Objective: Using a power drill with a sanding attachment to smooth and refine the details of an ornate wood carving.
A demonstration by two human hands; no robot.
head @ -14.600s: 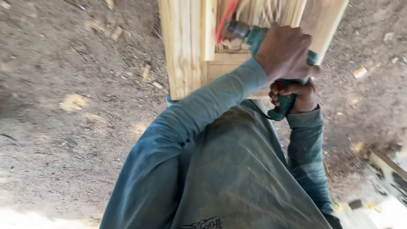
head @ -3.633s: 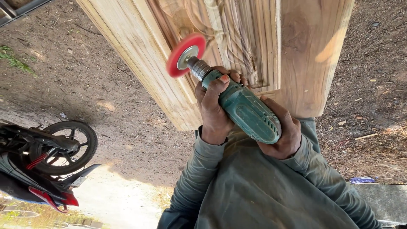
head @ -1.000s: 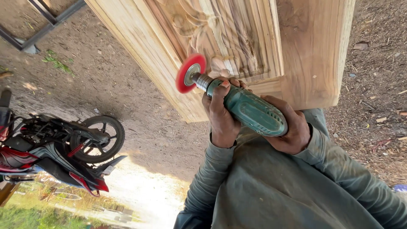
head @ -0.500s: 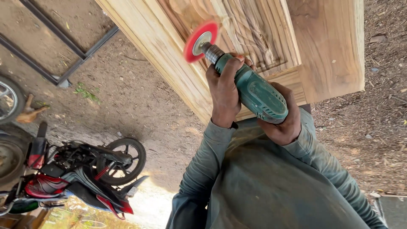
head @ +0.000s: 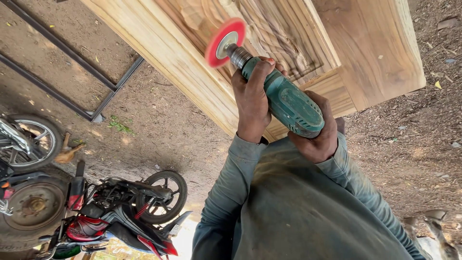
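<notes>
Both hands clamp the drill point(head: 288, 101): left hand point(head: 251, 98) near the red disc point(head: 225, 41), right hand point(head: 315, 137) behind; disc against the panel point(head: 288, 33).

**Dusty yard, bikes parked off to the side**

So this is outdoors, no walls or windows anywhere. The ground point(head: 159, 120) is bare packed dirt, brownish-grey, littered with wood chips, dry leaves and little stones, mostly over toward the right edge. A dark metal frame point(head: 82, 77) lies flat on the dirt at the upper left, with a small tuft of green weeds point(head: 118, 125) just beside its corner. A red and black motorcycle point(head: 120, 212) sits at the lower left, and another wheel point(head: 29, 144) pokes in at the left edge. Most of it is shaded, with a bright sunlit patch point(head: 180, 236) at the bottom.
</notes>
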